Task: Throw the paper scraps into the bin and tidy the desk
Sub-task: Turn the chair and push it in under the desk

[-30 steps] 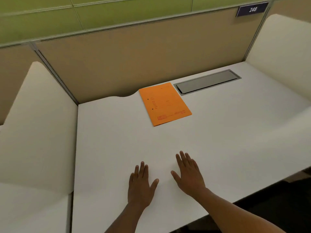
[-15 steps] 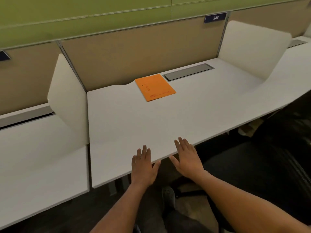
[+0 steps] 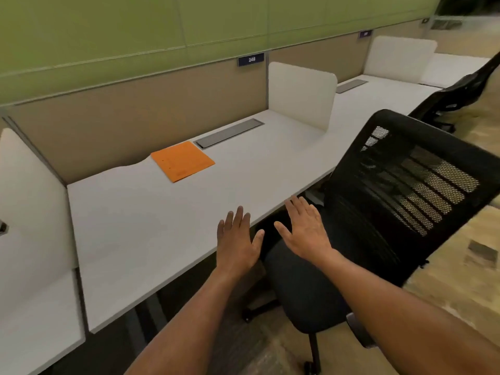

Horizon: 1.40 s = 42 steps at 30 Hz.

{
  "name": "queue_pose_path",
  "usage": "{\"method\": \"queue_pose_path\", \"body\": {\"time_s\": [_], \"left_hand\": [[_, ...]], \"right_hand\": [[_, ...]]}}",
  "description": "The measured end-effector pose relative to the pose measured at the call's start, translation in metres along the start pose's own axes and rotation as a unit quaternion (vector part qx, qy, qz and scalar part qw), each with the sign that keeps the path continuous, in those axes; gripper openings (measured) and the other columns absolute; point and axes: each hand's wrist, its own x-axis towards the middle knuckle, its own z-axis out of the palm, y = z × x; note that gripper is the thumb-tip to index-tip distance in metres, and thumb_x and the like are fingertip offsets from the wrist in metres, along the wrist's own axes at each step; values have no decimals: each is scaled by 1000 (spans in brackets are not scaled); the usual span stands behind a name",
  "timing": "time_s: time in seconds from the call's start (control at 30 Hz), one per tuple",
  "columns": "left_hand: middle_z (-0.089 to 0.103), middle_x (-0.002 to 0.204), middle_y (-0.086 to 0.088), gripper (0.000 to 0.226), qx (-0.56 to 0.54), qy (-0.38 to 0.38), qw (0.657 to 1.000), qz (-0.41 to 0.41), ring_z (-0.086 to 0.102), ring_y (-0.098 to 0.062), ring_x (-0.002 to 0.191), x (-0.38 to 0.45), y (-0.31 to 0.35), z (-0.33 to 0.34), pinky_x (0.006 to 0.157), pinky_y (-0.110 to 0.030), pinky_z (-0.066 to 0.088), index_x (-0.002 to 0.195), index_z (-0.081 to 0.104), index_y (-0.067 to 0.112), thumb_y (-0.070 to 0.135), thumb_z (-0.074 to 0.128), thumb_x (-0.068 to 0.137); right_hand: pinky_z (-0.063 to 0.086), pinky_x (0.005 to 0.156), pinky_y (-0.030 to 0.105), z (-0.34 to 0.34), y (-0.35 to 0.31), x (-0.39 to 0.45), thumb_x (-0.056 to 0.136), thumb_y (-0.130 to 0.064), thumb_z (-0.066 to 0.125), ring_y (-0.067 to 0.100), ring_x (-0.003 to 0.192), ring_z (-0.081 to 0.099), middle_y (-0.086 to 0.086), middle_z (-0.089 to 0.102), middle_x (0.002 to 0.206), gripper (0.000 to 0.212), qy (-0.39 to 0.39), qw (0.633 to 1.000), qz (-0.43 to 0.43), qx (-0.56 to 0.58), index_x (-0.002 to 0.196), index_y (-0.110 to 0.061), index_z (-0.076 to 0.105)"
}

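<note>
An orange folder [image 3: 182, 161] lies flat near the back of the white desk [image 3: 151, 220], just left of a grey cable hatch [image 3: 229, 132]. My left hand [image 3: 238, 239] hovers palm down over the desk's front edge, fingers spread, holding nothing. My right hand [image 3: 305, 230] is held out beside it, just past the edge and above the chair seat, also open and empty. No paper scraps and no bin are in view.
A black mesh office chair [image 3: 378, 212] stands at the desk's right front, its back turned toward me. White side dividers [image 3: 300, 94] [image 3: 29, 201] bound the desk. A beige back panel carries a sign numbered 248 [image 3: 251, 59]. Neighbouring desks and a second chair [image 3: 460, 96] lie to the right.
The view has pulled back from the desk and swung right, bringing the black chair into sight. Both hands left the desktop and now hover at its front edge, still open.
</note>
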Motion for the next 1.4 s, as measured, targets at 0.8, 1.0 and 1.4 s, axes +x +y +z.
{"method": "queue_pose_path", "body": {"time_s": [0.8, 1.0, 1.4], "left_hand": [[29, 158, -8, 60, -126, 27, 981, 149, 22, -24, 146, 70, 458, 86, 119, -45, 14, 145, 41, 15, 50, 43, 96], [27, 158, -9, 66, -148, 49, 977, 146, 20, -24, 146, 96, 509, 93, 120, -44, 15, 147, 35, 13, 53, 43, 95], [4, 163, -15, 105, -190, -1, 981, 28, 3, -27, 149, 182, 556, 135, 120, -41, 9, 154, 7, 6, 64, 55, 81]], "right_hand": [[10, 119, 42, -239, 398, -64, 97, -48, 47, 24, 144, 26, 8, 40, 152, 58, 171, 978, 95, -67, 143, -12, 46], [14, 118, 43, -248, 445, -33, 99, -50, 41, 24, 143, 29, 8, 43, 150, 57, 173, 981, 76, -34, 142, -13, 47], [33, 111, 44, -242, 505, 61, 98, -57, 26, 22, 133, 44, 8, 54, 141, 64, 97, 977, 114, 149, 138, -13, 51]]}}
